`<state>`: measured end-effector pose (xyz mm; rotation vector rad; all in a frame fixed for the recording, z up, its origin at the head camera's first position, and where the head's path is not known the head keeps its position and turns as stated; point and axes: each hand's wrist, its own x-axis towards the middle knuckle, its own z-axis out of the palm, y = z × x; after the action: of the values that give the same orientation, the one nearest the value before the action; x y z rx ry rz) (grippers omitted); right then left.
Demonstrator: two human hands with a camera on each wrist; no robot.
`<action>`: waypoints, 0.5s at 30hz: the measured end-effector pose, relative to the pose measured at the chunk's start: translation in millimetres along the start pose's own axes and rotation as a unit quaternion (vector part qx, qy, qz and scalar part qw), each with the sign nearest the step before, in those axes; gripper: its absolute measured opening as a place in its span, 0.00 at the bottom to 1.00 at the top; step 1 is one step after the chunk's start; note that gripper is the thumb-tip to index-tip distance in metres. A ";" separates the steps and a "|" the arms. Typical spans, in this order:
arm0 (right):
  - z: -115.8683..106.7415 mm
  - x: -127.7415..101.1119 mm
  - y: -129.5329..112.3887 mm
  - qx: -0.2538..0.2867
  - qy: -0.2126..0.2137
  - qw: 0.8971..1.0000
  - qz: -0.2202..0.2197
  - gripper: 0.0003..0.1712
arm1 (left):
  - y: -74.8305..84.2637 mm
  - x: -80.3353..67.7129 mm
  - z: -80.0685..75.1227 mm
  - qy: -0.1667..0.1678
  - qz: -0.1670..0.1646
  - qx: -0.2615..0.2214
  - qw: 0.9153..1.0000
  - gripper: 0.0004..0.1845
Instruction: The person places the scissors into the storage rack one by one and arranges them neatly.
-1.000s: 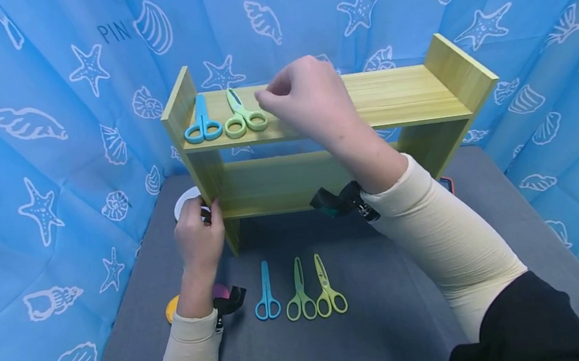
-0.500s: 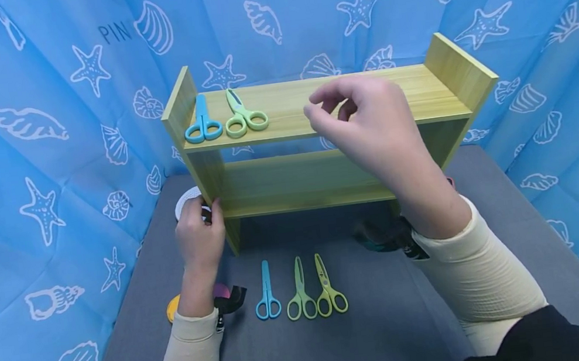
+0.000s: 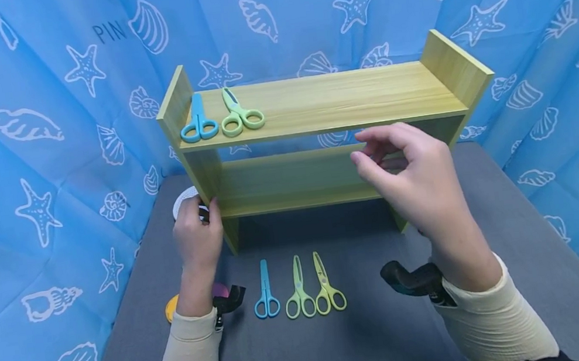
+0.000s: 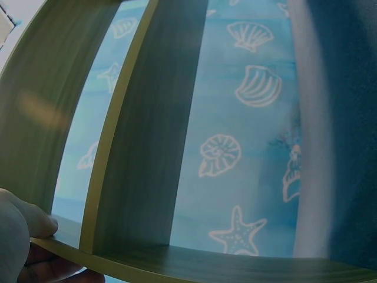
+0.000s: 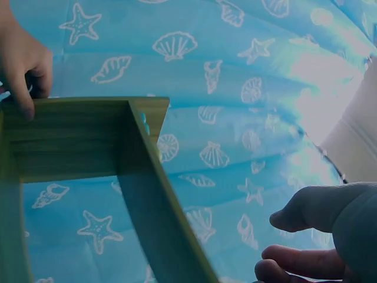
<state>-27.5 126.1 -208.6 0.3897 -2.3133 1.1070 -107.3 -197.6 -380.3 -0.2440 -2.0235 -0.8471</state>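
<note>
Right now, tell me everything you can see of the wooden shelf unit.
The wooden shelf unit is yellow-green, wood-grained board: two side panels, a top shelf, a lower shelf. It stands upright on the grey table. Blue scissors and green scissors lie at its top left. The left hand grips its left panel.

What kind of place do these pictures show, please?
Probably a staged recording booth, not a home: a blue curtain printed with shells surrounds a grey table, which bears a small wooden shelf and children's scissors.

A yellow-green wooden shelf (image 3: 324, 103) stands upright, its left post gripped by the left hand (image 3: 197, 237). Three small scissors (image 3: 298, 288) lie flat just right of that wrist, blades pointing away.
</note>
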 end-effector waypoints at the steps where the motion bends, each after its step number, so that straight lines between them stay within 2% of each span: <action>1: 0.7 -4.9 4.3 0.004 0.003 1.000 0.004 0.14 | 0.0 0.0 0.2 0.001 -0.001 0.000 1.000 0.10; 8: 9.1 -41.9 33.9 0.025 0.009 0.999 0.026 0.14 | -0.6 -1.4 0.8 -0.009 -0.004 -0.001 1.000 0.10; 15: 23.2 -71.5 66.7 0.057 -0.014 0.998 0.037 0.17 | -0.9 0.2 -0.7 -0.007 -0.006 -0.001 1.000 0.11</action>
<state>-8.8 151.2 -304.1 0.3668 -2.3130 1.2805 -107.5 -198.7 -380.3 -0.2401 -2.0385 -0.8563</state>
